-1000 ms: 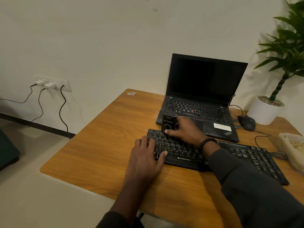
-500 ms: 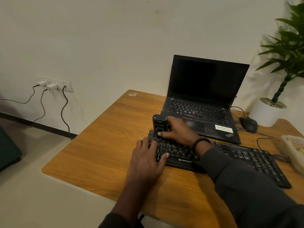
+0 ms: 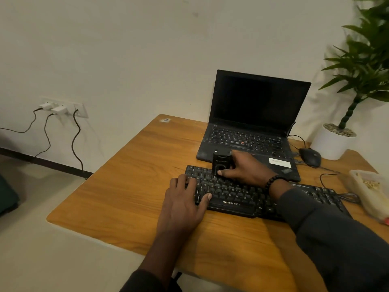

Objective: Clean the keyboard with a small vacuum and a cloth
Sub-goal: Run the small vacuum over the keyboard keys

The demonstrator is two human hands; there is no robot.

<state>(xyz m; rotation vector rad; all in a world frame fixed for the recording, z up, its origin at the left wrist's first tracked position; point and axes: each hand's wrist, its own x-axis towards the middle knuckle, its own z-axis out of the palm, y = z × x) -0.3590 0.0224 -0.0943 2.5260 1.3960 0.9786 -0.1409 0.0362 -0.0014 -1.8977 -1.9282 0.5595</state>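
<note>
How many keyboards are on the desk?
2. The black keyboard lies at the front under both hands, and the laptop behind it has its own built-in one. Nothing suggests another is hidden.

A: Access from the left? B: Bare table [image 3: 117, 186] left of the keyboard [image 3: 237, 192] to the edge; a small sticker [image 3: 164, 120] at the far corner only.

A: Behind the keyboard? B: Blocked; the open laptop [image 3: 252, 131] sits just beyond its far edge, a narrow gap between them.

A: Right side? B: Crowded; mouse [image 3: 310, 157] and cable, white plant pot [image 3: 332, 144], pale container [image 3: 370, 192] near the keyboard's right end.

A: Near edge? B: Open wood in front.
</note>
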